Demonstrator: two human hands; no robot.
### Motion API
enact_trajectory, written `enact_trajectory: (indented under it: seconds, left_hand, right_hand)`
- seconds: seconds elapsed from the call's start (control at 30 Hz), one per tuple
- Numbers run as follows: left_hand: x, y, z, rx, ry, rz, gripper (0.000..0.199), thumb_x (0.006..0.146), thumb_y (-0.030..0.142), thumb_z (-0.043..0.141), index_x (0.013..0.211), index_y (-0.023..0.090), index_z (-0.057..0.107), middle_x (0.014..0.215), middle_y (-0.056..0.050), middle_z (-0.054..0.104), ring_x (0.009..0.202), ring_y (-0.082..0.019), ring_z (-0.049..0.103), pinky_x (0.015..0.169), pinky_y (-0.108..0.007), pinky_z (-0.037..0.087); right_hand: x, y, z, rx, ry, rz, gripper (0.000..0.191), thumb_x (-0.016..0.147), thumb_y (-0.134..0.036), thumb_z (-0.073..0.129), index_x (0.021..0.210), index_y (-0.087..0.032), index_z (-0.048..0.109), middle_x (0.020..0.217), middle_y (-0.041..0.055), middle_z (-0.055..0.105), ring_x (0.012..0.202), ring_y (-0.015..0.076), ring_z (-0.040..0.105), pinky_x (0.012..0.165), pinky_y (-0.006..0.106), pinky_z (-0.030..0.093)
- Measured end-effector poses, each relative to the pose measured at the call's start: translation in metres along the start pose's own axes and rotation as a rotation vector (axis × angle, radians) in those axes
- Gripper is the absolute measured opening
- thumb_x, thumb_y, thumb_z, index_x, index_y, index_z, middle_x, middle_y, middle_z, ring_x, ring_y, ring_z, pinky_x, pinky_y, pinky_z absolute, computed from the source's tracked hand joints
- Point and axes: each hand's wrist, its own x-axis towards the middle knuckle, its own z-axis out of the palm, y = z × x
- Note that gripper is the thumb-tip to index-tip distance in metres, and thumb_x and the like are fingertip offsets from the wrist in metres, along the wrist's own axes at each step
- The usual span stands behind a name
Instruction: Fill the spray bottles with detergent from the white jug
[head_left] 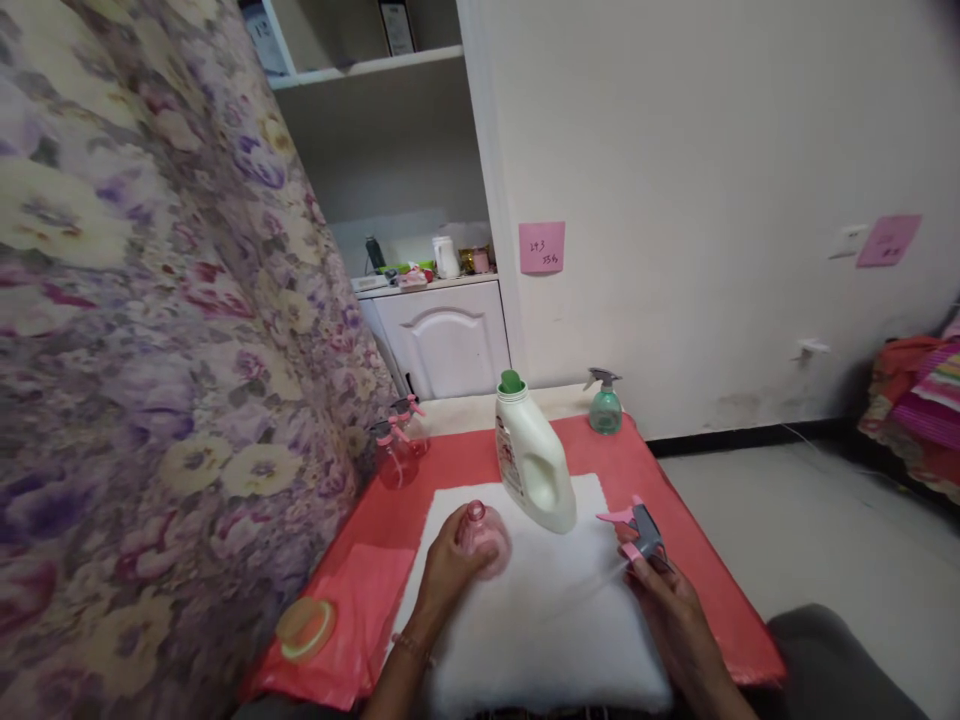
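Observation:
My left hand (454, 560) is wrapped round a pink see-through spray bottle body (491, 543), whose neck is uncapped and points up. In my right hand (664, 590) is a grey and pink spray trigger head (643, 535), its thin clear tube pointing left over the white cloth (555, 630). Just beyond both hands stands a large pale detergent jug (536, 455) with a handle hole and an open neck, something green showing at its mouth. Bottle and trigger head are apart from each other.
Pink spray bottles (396, 455) stand at the red table's (694, 530) left back, a green spray bottle (605, 408) at its right back. A round orange-yellow lid-like thing (306, 630) lies front left. A floral curtain (187, 350) hangs along the left side.

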Motion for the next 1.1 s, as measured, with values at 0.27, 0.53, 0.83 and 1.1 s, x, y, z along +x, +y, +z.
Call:
enact_trajectory:
  seconds: [0.27, 0.53, 0.83, 1.1]
  left_hand:
    - [-0.056, 0.019, 0.003, 0.003, -0.06, -0.052, 0.06, 0.061, 0.022, 0.073, 0.119, 0.021, 0.059, 0.12, -0.006, 0.068, 0.115, -0.028, 0.061, 0.1, -0.038, 0.047]
    - [-0.07, -0.001, 0.01, 0.002, -0.131, 0.019, 0.079, 0.058, 0.02, 0.074, 0.133, 0.017, 0.051, 0.142, -0.012, 0.053, 0.133, -0.03, 0.046, 0.113, -0.043, 0.033]
    - [-0.069, 0.027, 0.007, -0.186, -0.034, 0.054, 0.039, 0.07, 0.027, 0.066, 0.109, 0.021, 0.065, 0.118, -0.008, 0.069, 0.118, -0.027, 0.059, 0.106, -0.041, 0.04]
    - [-0.061, 0.026, 0.015, -0.38, -0.032, 0.059, 0.021, 0.071, 0.028, 0.067, 0.09, 0.02, 0.067, 0.095, -0.007, 0.074, 0.096, -0.025, 0.068, 0.09, -0.036, 0.051]
  right_hand:
    - [-0.005, -0.022, 0.013, 0.029, -0.028, -0.056, 0.031, 0.07, -0.031, 0.082, 0.1, -0.026, 0.073, 0.099, -0.0001, 0.073, 0.091, 0.015, 0.064, 0.081, 0.023, 0.052]
    - [-0.014, -0.061, 0.064, -0.273, -0.055, -0.271, 0.039, 0.07, -0.037, 0.08, 0.106, -0.023, 0.071, 0.107, 0.0031, 0.073, 0.099, 0.0212, 0.064, 0.086, 0.031, 0.05]
    - [-0.026, -0.074, 0.137, -0.615, -0.205, -0.413, 0.045, 0.075, -0.043, 0.074, 0.113, -0.021, 0.067, 0.117, 0.0076, 0.071, 0.11, 0.0278, 0.062, 0.096, 0.039, 0.046]
    - [-0.031, -0.061, 0.163, -0.819, -0.381, -0.504, 0.03, 0.078, -0.04, 0.07, 0.101, -0.02, 0.069, 0.1, 0.006, 0.07, 0.092, 0.0243, 0.061, 0.081, 0.032, 0.047]
